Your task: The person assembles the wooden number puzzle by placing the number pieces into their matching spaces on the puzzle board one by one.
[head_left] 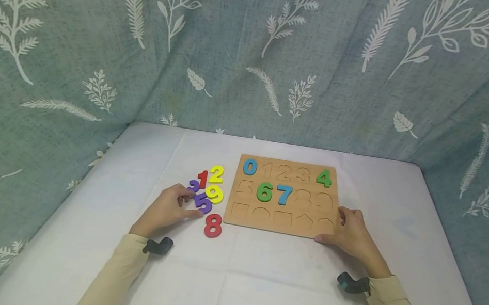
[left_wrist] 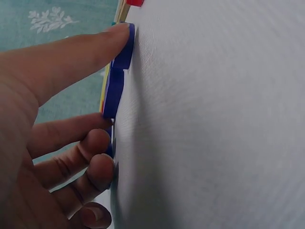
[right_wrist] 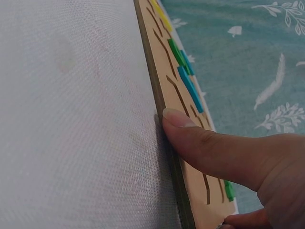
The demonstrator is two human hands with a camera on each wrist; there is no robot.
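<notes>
My left hand [head_left: 170, 207] holds a purple number 5 [head_left: 203, 203] between thumb and index finger, left of the board. In the left wrist view, the thumb touches one end of this purple piece [left_wrist: 114, 93], and the other fingers are bent. A purple 3 [head_left: 194, 185], red 1 [head_left: 202, 179], yellow 2 [head_left: 216, 174], yellow 9 [head_left: 214, 194] and red 8 [head_left: 213, 226] lie around it. My right hand [head_left: 352, 234] grips the near right corner of a wooden number puzzle board [head_left: 305, 185]. Its thumb [right_wrist: 190, 131] presses the near edge.
Set on the board are a blue 0 [head_left: 250, 167], green 4 [head_left: 324, 178], green 6 [head_left: 264, 192] and blue 7 [head_left: 283, 195]. Its other outlines show bare wood. A white cloth [head_left: 253, 289] covers the table, and a leaf-patterned curtain [head_left: 234, 93] hangs behind.
</notes>
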